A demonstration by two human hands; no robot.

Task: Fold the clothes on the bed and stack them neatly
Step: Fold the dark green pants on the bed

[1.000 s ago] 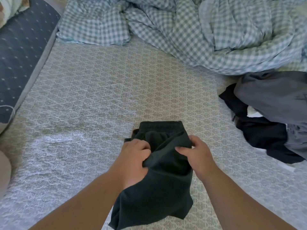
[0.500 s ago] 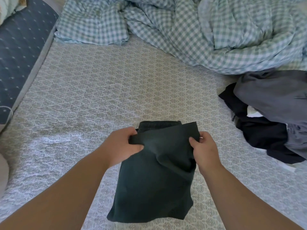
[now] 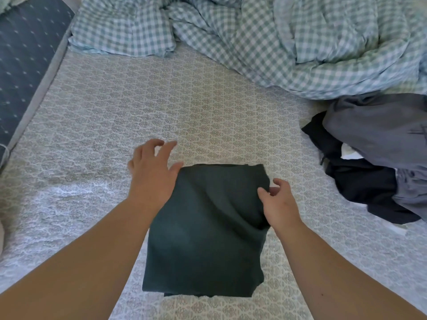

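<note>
A dark green garment (image 3: 208, 232) lies folded into a rough rectangle on the patterned bed cover (image 3: 161, 107) in front of me. My left hand (image 3: 152, 172) hovers at its top left corner, fingers spread and holding nothing. My right hand (image 3: 277, 202) is at the garment's right edge, thumb and fingers pinching the cloth near the top right corner. A loose pile of grey and black clothes (image 3: 374, 153) lies to the right.
A rumpled green-and-white checked duvet (image 3: 265, 40) fills the far side of the bed. A dark blue dotted mat (image 3: 25, 56) runs along the bed's left edge. Bare patterned cover lies between the garment and the duvet.
Both hands carried the garment's near half up over its waistband and laid it flat. The left hand has since let go and opened; the right still holds the edge.
</note>
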